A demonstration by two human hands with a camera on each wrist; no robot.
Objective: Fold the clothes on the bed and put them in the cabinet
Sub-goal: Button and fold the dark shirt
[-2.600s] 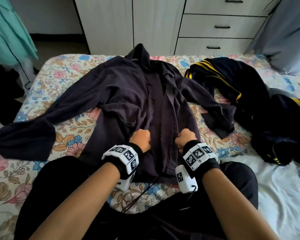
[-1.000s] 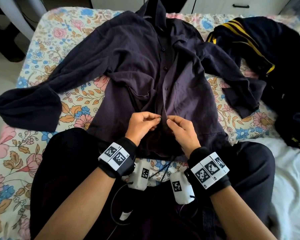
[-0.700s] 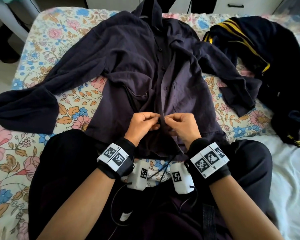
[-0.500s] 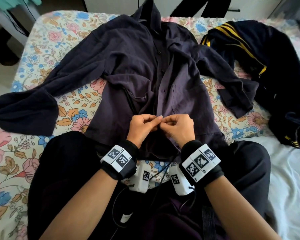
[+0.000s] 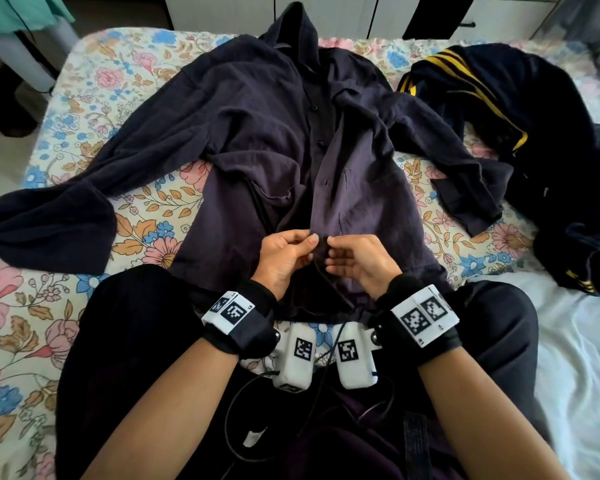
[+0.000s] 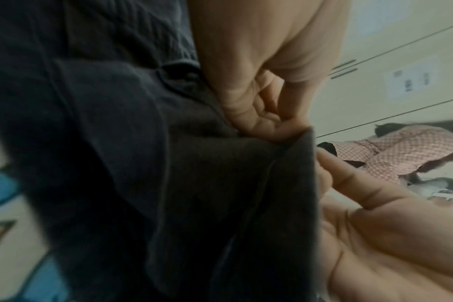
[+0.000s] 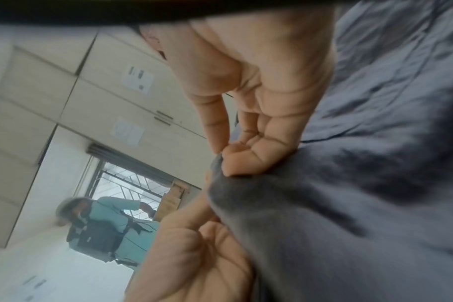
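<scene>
Both hands [image 5: 321,259] pinch the shirt [image 5: 274,133]; wrist views show fingertips [image 7: 230,161].

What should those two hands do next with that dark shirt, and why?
Probably finish fastening the button near the hem. Both the left hand and right hand pinch the shirt at its front opening, which gapes below the closed buttons; the sleeves lie spread on the bed, unfolded.
</scene>
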